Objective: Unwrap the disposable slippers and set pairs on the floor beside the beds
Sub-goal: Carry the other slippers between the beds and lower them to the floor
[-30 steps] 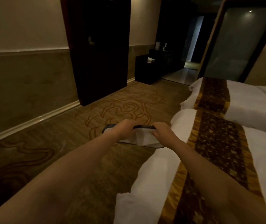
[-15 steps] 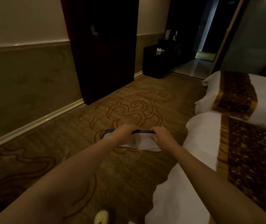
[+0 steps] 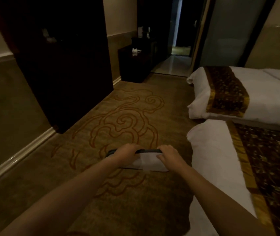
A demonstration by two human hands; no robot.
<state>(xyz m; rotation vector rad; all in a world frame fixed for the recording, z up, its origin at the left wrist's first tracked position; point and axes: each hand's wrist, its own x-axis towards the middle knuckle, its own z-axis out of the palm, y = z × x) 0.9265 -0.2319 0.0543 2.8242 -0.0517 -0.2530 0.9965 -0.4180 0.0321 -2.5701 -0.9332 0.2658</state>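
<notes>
Both my hands hold a flat white pack of disposable slippers (image 3: 148,163) with a dark edge, out in front of me above the carpet. My left hand (image 3: 126,153) grips its left end and my right hand (image 3: 169,155) grips its right end, fingers curled over the top edge. The pack hangs level, just left of the near bed (image 3: 216,160), which has white bedding and a brown-and-gold runner. A second bed (image 3: 270,92) of the same kind lies beyond it.
Patterned carpet (image 3: 127,114) runs between the beds and a tall dark wardrobe (image 3: 64,65) on the left wall. A low dark cabinet (image 3: 134,65) stands further back, beside a dim corridor. A glass partition (image 3: 229,31) rises behind the far bed.
The view has shifted left and forward along the carpet, so the beds sit further right in frame. My hands keep the same grip on the slipper pack.
</notes>
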